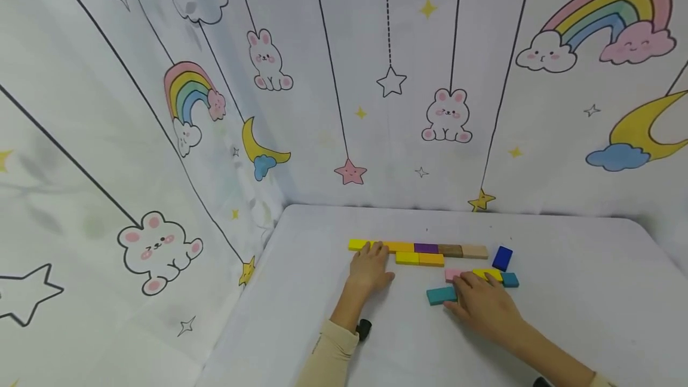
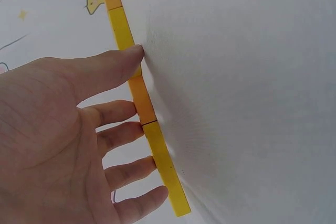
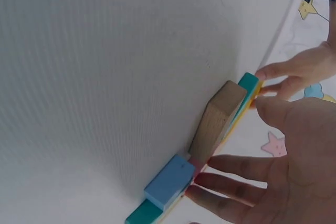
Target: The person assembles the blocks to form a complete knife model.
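Note:
In the head view, my left hand point(image 1: 369, 267) touches the left part of a long row of flat blocks, its fingertips on a yellow block point(image 1: 359, 245). The left wrist view shows its fingers spread along the edges of yellow point(image 2: 167, 169) and orange blocks point(image 2: 143, 99). My right hand point(image 1: 486, 303) lies over a nearer group, fingers at a pink block point(image 1: 452, 276) and a yellow block point(image 1: 487, 274). Its thumb is beside a teal block point(image 1: 442, 295). Seen from the right wrist, a wooden block point(image 3: 218, 121) and a blue block point(image 3: 169, 182) lie by its extended fingers.
The long row continues rightward with a purple block point(image 1: 426, 248), a brown one point(image 1: 450, 250) and a pale wooden one point(image 1: 475, 252). Just in front are a yellow block point(image 1: 407, 258) and an orange block point(image 1: 432, 260). A dark blue block point(image 1: 502, 258) lies at the right. The white table point(image 1: 586, 297) meets a patterned curtain point(image 1: 322, 106).

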A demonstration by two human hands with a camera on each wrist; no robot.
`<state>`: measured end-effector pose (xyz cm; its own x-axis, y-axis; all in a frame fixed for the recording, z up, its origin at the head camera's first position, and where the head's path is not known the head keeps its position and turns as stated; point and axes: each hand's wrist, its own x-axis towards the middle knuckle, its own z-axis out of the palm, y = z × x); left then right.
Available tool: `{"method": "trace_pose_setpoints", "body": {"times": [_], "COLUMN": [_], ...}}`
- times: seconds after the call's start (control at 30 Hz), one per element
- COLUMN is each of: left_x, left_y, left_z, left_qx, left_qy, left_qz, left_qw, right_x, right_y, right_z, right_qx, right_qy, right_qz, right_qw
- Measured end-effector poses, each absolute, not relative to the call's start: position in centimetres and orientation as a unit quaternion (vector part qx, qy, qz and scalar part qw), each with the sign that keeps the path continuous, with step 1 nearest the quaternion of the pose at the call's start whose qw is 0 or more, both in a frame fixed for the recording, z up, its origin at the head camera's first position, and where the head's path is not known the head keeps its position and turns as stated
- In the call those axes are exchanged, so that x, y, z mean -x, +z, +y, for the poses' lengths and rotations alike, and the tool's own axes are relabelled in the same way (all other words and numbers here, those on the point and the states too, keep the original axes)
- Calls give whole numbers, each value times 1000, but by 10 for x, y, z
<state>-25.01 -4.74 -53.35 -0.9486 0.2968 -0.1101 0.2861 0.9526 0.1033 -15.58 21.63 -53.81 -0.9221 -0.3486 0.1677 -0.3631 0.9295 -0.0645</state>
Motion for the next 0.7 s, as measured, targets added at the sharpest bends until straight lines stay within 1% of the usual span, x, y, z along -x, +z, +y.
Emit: {"method": "trace_pose_setpoints", "body": {"times": [0.3, 0.7], "left_x": [251, 253], "left_y": [-537, -540], "left_z": [-48, -48], "left_qx": [-147, -146], "left_qy": [44, 44], "left_qz": [986, 986], "left_qw": [62, 62], "right_x": [162, 172], "right_y": [-537, -541], "right_z": [217, 218], "right_qx": [-185, -181], "right_qy": [51, 52], "right_qz": [-978, -979], "right_qw": [84, 77]}}
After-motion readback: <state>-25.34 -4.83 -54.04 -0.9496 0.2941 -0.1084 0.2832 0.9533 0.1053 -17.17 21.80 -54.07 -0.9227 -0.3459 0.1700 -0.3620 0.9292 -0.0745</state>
